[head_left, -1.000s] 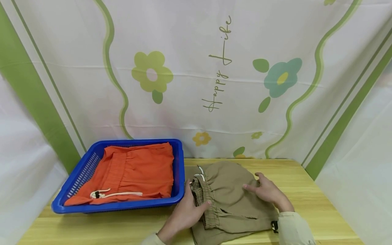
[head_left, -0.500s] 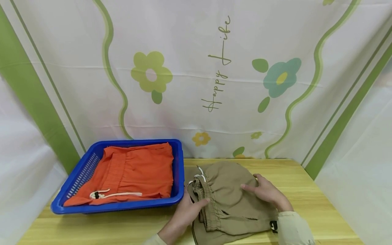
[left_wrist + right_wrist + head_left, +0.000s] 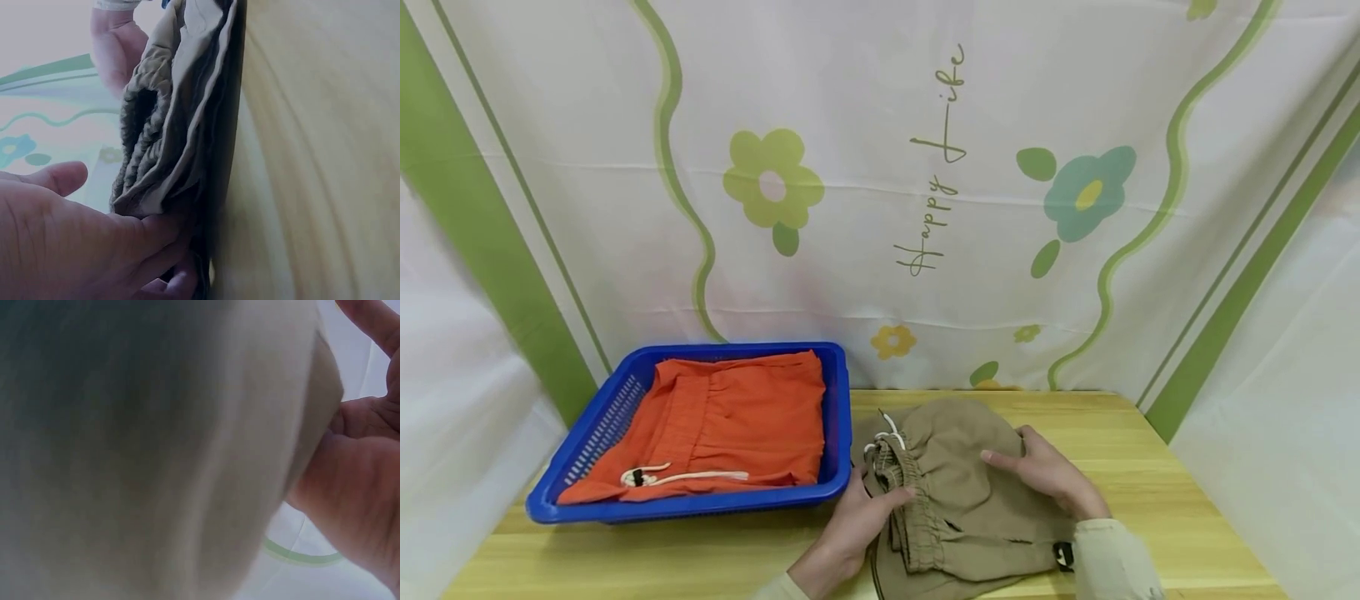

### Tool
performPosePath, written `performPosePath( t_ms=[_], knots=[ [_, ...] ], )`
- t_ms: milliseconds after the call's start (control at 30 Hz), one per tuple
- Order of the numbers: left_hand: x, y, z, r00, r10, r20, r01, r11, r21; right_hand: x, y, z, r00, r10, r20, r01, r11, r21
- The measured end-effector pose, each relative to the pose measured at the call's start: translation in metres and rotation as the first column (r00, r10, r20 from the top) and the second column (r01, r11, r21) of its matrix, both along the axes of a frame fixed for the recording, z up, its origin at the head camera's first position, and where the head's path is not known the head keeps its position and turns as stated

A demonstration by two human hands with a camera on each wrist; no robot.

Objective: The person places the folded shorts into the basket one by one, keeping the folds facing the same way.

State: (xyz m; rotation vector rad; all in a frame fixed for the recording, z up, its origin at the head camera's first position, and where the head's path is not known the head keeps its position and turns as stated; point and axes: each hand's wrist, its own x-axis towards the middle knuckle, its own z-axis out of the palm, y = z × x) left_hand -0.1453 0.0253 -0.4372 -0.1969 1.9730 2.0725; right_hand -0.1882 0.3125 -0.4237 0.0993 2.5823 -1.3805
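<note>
Folded khaki pants (image 3: 970,467) lie on the table, with a gathered elastic waistband (image 3: 921,525) and a white drawstring (image 3: 891,425) on their left side. My left hand (image 3: 861,517) is at the waistband edge; in the left wrist view its fingers (image 3: 150,240) reach against the lower cloth layers while the thumb (image 3: 65,178) stands apart. At the right edge is my right hand (image 3: 1048,467), thumb over the cloth and other fingers along its far side, partly hidden. A pale sleeve (image 3: 156,456) blocks much of the right wrist view.
A blue plastic basket (image 3: 700,502) on the left holds folded orange clothing (image 3: 760,417) with a cream drawstring. The wooden table (image 3: 1165,500) ends at a hanging white cloth (image 3: 850,250) printed with flowers.
My right hand has moved slightly left, and the khaki pants have bunched a little inward with it. The left hand sits slightly nearer the cloth's lower layers. The basket stays put.
</note>
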Motion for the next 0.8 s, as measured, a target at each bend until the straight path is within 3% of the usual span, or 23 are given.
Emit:
performPosePath(
  t_ms=[467, 800],
  knots=[
    [-0.0002, 0.0037, -0.0055, 0.996, 0.081, 0.043, -0.086, 0.987, 0.138, 0.0006, -0.0055, -0.0040, 0.999, -0.025, 0.023, 0.026, 0.999, -0.028],
    [-0.0021, 0.0023, -0.0042, 0.992, 0.103, 0.071, -0.116, 0.974, 0.197, -0.0020, -0.0080, -0.0046, 0.999, 0.038, -0.009, -0.038, 0.998, -0.059]
  ],
)
